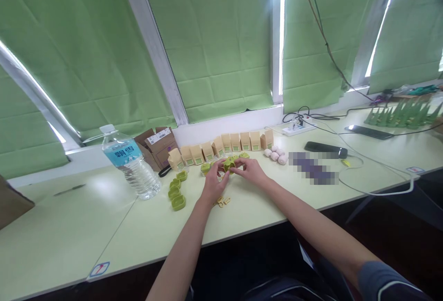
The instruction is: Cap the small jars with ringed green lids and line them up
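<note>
Crossing the near edge of the table [145,227], the left arm [185,245] and the right arm [311,218] come in bare, with a gray-blue sleeve [382,278] high on the right one. A few yellow bits [220,203] lie just in front of the hands. The left hand [213,182] has its thumb and fingers bent in, with their tips on a small green piece [229,163]. The right hand [252,170] pinches the same piece from the other side, its fingers only a little apart. So the piece is between the two hands, and it looks to be just above the table.

To the left, green cups [178,203] stand in a short bent line. The big water bottle [133,165] stands left of them. More green bits [244,155] sit just past the hands, partly hidden. To the right is a pile of pink balls [276,154], and farther right lies a black thing [323,149]. Behind the hands, tan boxes [236,143] stand in a row. A brown carton [161,146] is at the row's left end. Farthest back hang green blinds [221,43].
</note>
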`<state>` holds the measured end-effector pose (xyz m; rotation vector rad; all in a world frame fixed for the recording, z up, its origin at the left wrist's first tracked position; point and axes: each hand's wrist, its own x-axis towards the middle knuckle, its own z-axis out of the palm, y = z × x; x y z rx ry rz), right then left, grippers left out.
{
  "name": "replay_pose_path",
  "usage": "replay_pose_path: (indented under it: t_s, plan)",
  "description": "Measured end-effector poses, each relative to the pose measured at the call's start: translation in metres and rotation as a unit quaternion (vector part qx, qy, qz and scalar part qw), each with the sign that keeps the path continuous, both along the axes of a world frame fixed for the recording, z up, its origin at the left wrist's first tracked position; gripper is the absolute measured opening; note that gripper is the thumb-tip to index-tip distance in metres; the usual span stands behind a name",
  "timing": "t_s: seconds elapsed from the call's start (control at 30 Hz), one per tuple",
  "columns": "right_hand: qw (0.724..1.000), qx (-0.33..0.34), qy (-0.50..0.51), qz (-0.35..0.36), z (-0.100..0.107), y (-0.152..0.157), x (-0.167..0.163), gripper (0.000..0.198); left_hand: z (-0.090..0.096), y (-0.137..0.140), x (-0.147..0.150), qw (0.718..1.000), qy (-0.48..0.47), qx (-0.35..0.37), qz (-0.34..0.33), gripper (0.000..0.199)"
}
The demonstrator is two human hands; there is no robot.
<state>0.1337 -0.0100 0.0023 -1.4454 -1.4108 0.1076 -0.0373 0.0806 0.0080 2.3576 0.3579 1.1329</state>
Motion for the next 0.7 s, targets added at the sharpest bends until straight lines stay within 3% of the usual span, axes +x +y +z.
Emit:
replay_pose_path:
  t_s: [0.3,0.7]
  plan:
    - [1.000,-0.004,-0.004,0.022,0.0020,-0.0027,-0.0032,0.026,0.0021,-0.0041,-0.0002,0.999,0.022,0.013,0.035,0.033]
    - [1.000,-0.007,-0.001,0.024,0.0034,-0.0040,-0.0058,0.024,-0.0003,-0.0015,0.0009,0.999,0.011,0.030,0.033,0.029]
